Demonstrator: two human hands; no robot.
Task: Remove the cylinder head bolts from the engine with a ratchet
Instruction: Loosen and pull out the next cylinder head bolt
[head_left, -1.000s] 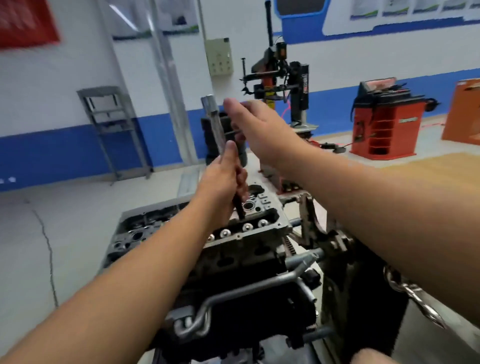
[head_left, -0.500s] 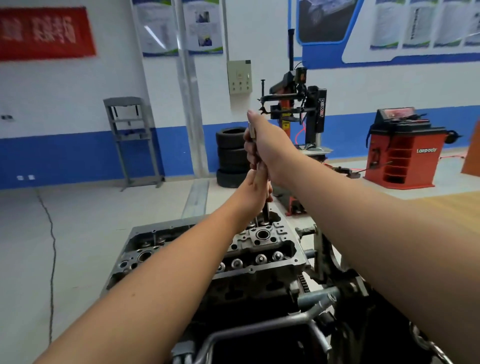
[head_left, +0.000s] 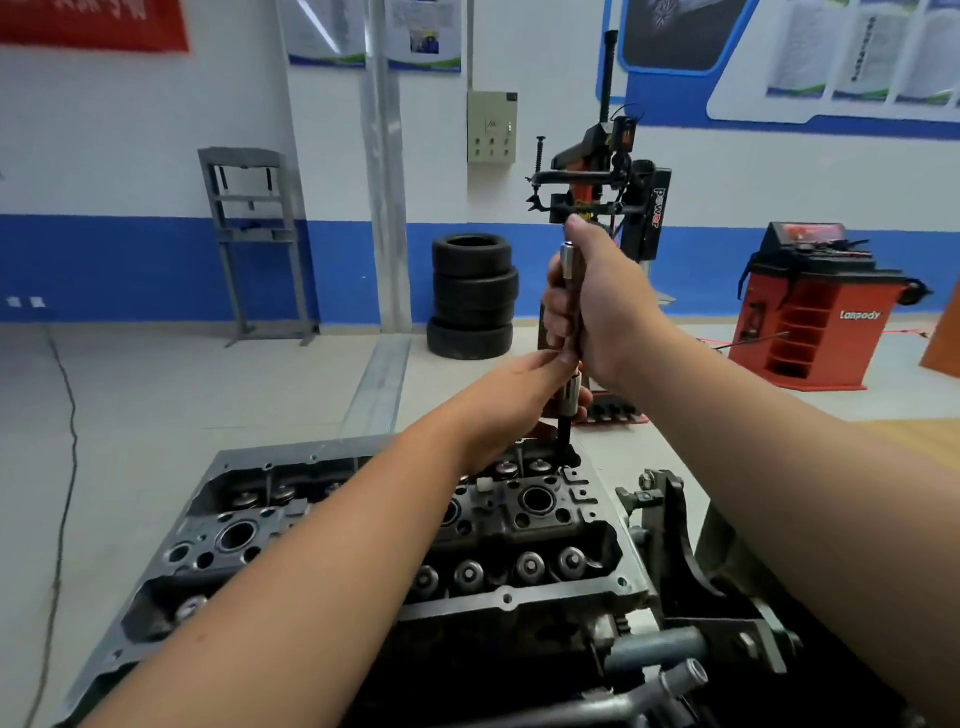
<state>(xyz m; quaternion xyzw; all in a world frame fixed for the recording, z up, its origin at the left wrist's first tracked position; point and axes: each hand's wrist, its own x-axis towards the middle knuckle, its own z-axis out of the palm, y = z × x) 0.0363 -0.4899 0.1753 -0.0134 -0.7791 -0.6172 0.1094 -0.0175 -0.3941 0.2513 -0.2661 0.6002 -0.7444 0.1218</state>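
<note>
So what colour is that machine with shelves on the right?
Red, with a black top, seen in the head view.

Both hands (head_left: 597, 312) grip the upright ratchet (head_left: 570, 332) over the engine (head_left: 519, 519)

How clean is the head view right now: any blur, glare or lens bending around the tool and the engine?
Head view: the steel ratchet tool and the grey metal cylinder head are sharp; bright highlights sit on the tool's chrome; the right hand and left hand hide its middle; wide-angle bending swells the forearms; wall posters are soft.
</note>
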